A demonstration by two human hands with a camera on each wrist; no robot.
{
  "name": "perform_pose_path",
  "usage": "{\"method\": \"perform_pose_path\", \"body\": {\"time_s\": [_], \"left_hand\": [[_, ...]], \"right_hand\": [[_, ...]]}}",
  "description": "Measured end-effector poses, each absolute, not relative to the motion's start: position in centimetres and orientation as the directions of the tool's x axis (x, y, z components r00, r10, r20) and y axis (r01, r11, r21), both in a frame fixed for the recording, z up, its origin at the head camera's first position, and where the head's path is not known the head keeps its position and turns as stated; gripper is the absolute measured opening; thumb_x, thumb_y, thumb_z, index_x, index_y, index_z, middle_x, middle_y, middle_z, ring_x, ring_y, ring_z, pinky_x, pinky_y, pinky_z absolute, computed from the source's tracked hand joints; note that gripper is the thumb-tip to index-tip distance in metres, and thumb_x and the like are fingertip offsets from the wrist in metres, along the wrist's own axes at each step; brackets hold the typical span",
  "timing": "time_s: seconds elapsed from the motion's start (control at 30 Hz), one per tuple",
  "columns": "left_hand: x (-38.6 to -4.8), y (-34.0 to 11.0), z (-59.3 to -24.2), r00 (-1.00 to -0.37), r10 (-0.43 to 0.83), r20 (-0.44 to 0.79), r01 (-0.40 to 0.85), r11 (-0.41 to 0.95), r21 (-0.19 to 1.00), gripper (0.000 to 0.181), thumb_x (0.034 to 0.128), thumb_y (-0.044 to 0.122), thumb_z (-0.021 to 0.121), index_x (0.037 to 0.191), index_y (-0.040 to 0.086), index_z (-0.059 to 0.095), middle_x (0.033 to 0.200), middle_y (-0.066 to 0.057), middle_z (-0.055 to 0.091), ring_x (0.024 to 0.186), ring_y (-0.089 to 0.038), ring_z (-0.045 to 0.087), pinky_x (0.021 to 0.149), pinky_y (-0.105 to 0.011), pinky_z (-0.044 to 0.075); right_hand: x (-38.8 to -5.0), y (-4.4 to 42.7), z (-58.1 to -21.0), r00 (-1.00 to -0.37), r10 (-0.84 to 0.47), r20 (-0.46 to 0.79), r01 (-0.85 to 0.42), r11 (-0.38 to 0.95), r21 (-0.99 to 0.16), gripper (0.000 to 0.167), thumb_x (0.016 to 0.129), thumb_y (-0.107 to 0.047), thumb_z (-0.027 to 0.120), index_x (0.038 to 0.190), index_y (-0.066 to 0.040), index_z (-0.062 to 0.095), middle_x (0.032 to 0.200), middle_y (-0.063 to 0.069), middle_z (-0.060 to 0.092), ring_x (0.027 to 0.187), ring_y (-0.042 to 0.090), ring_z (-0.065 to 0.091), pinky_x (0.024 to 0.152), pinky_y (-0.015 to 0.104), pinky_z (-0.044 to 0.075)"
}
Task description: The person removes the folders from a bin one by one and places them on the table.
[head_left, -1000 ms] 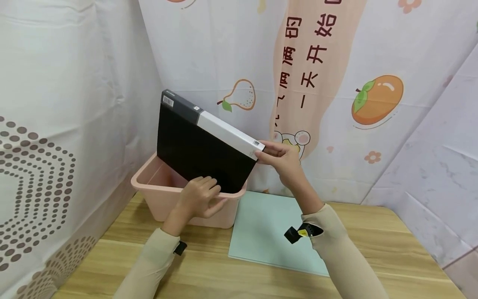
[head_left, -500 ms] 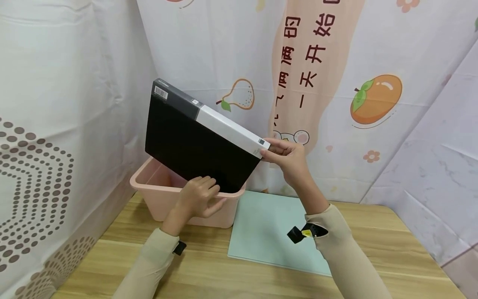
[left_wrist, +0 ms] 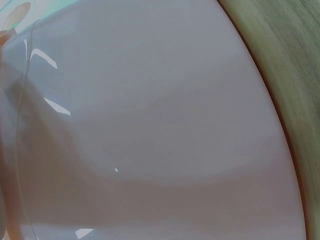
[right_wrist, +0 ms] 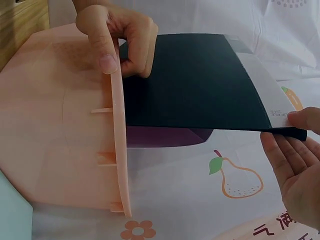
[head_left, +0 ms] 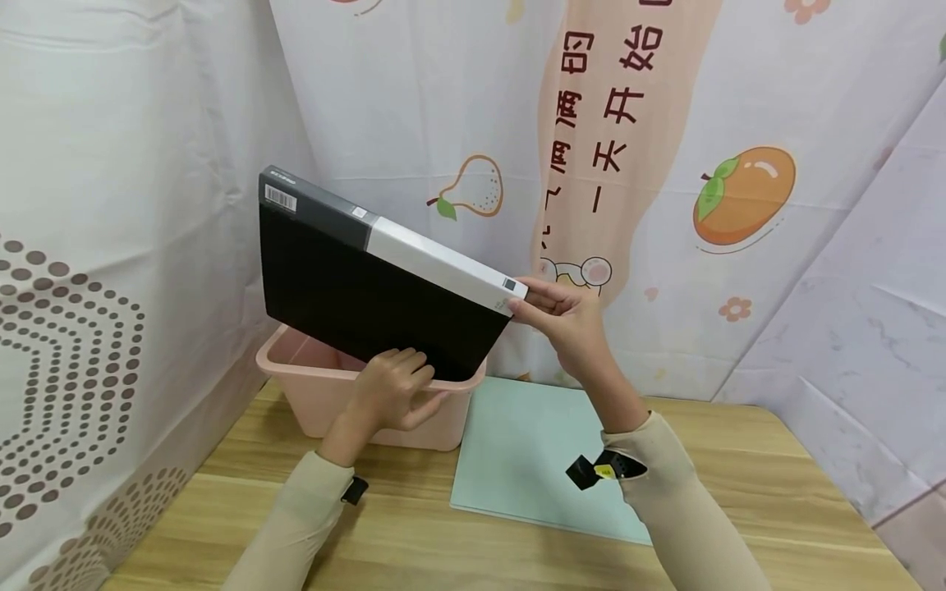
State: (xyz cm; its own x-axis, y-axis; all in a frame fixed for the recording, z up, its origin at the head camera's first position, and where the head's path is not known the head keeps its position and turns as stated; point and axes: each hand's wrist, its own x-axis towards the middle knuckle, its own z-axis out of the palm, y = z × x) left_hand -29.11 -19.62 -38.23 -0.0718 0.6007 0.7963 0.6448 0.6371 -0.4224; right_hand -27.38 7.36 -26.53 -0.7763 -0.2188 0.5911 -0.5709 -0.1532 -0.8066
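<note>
1. Folder [head_left: 369, 287], black with a grey and white spine [head_left: 443, 258], leans aslant over the pink bin [head_left: 325, 402]: spine up, lower right corner inside, left end raised above the rim [head_left: 296, 367].
2. Right hand [head_left: 572, 320] pinches the low end of the spine between thumb and fingers. No hand supports the other end, so if this pinch slackens, the folder could slide down or swing out over the bin's left side.
3. Left hand [head_left: 395, 390] is clamped on the near rim, thumb outside and fingers curled over into the bin. I cannot tell whether those fingers touch the folder; a drop towards the person might squeeze them between folder and rim.
4. Bin stands on the wooden table [head_left: 414, 533] beside a pale green board [head_left: 539, 460]. Should the left hand ease off, a sideways tug on the folder could drag or tip the bin.
5. Snagging is another risk: a sharp twist of the right wrist might catch the folder's lower edge on the bin and bend its cover.
</note>
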Motion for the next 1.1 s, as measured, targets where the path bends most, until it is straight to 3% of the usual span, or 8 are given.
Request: {"method": "perform_pose_path", "body": {"time_s": [0.5, 0.77, 0.93, 1.1], "left_hand": [[-29.31, -19.51, -38.33, -0.047, 0.598, 0.800, 0.649, 0.627, -0.431, 0.055, 0.1015, 0.044, 0.040, 0.060, 0.012, 0.056, 0.061, -0.003, 0.060, 0.051, -0.016, 0.053, 0.046, -0.027, 0.043], [-29.37, -19.64, -38.42, -0.067, 0.595, 0.801, 0.651, 0.634, -0.417, 0.058, 0.1018, 0.047, 0.039, 0.060, 0.011, 0.057, 0.061, -0.004, 0.060, 0.051, -0.017, 0.052, 0.046, -0.028, 0.043], [-29.35, -19.62, -38.41, -0.069, 0.593, 0.803, 0.652, 0.636, -0.413, 0.058, 0.1019, 0.047, 0.038, 0.060, 0.012, 0.056, 0.062, -0.004, 0.061, 0.051, -0.017, 0.053, 0.046, -0.028, 0.044], [-29.35, -19.58, -38.43, -0.068, 0.588, 0.806, 0.652, 0.637, -0.410, 0.058, 0.1021, 0.047, 0.038, 0.059, 0.012, 0.056, 0.062, -0.004, 0.060, 0.050, -0.016, 0.052, 0.046, -0.028, 0.043]], "right_hand": [[-26.74, 7.01, -26.66, -0.756, -0.168, 0.633, -0.610, -0.172, -0.774, 0.034, 0.084, 0.017, 0.069, 0.116, 0.025, 0.061, 0.093, -0.008, 0.078, 0.086, 0.009, 0.075, 0.073, 0.028, 0.062], [-26.64, 7.03, -26.52, -0.754, -0.172, 0.634, -0.605, -0.196, -0.772, 0.025, 0.083, 0.008, 0.077, 0.107, 0.005, 0.076, 0.093, -0.004, 0.078, 0.084, 0.013, 0.075, 0.074, 0.030, 0.062], [-26.40, 6.84, -26.43, -0.759, -0.160, 0.632, -0.606, -0.183, -0.774, 0.031, 0.083, 0.012, 0.074, 0.112, 0.021, 0.066, 0.092, -0.005, 0.078, 0.083, 0.012, 0.075, 0.075, 0.029, 0.062], [-26.40, 6.75, -26.51, -0.740, -0.149, 0.656, -0.634, -0.170, -0.754, 0.032, 0.082, 0.016, 0.071, 0.111, 0.026, 0.062, 0.089, -0.006, 0.078, 0.079, 0.010, 0.074, 0.076, 0.028, 0.062]]}}
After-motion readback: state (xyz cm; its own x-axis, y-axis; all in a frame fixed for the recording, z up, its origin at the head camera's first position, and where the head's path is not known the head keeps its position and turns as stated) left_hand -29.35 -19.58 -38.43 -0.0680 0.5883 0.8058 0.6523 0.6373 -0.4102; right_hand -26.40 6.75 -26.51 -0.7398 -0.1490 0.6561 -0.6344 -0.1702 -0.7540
